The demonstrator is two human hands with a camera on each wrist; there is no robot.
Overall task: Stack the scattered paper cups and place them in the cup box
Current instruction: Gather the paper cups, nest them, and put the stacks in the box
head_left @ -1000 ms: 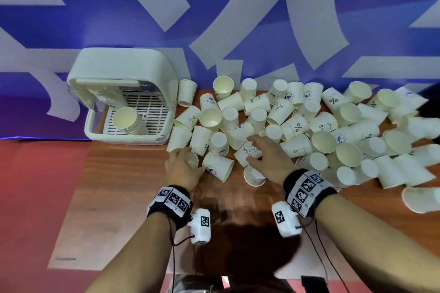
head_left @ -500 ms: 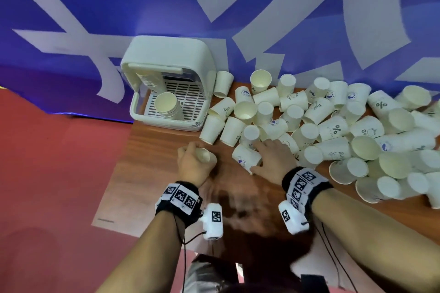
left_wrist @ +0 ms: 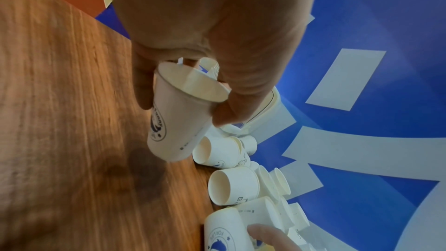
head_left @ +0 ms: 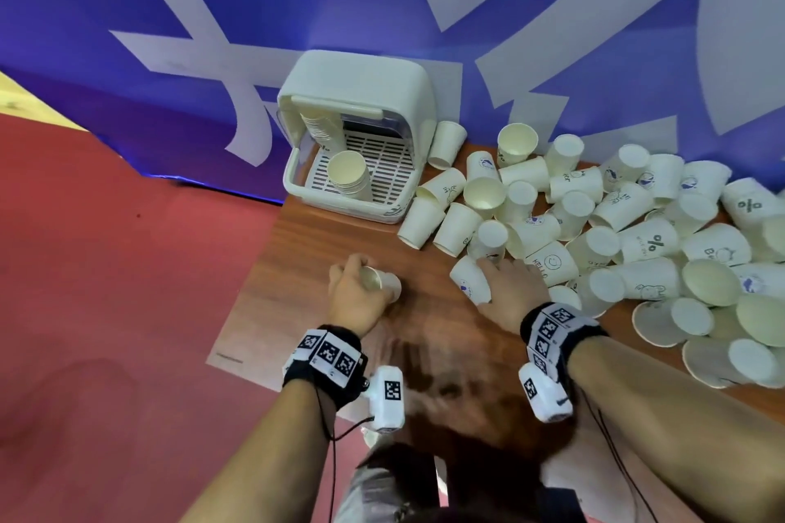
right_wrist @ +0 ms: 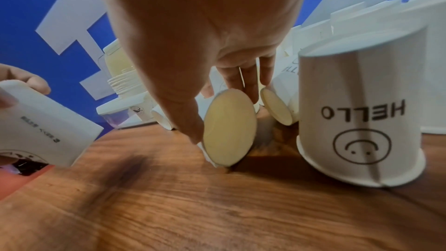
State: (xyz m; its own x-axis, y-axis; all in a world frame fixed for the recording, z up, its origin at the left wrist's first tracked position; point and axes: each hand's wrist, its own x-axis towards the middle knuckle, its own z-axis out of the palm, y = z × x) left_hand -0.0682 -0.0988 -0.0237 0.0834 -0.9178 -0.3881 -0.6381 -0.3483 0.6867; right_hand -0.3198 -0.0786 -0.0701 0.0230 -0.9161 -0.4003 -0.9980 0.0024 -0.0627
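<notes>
My left hand (head_left: 354, 293) grips a white paper cup (head_left: 382, 284) round its rim, clear of the pile; in the left wrist view this cup (left_wrist: 178, 114) hangs tilted just above the wooden table. My right hand (head_left: 509, 293) lies over a cup on its side (head_left: 469, 282) at the pile's near edge. The right wrist view shows thumb and fingers closed round that cup (right_wrist: 229, 129), its mouth facing the camera. The cup box (head_left: 361, 98) stands open at the back left with a stack of cups (head_left: 348, 174) on its slatted floor.
Many loose cups (head_left: 616, 217) lie and stand across the right of the table (head_left: 323, 251), up to the blue and white wall. An upside-down HELLO cup (right_wrist: 362, 121) stands right beside my right hand. The table's left edge drops to a red floor (head_left: 127, 268).
My left hand has lifted a cup out of the pile and drawn it left and nearer. My right hand has settled onto the lying cup. The head view has swung to the left.
</notes>
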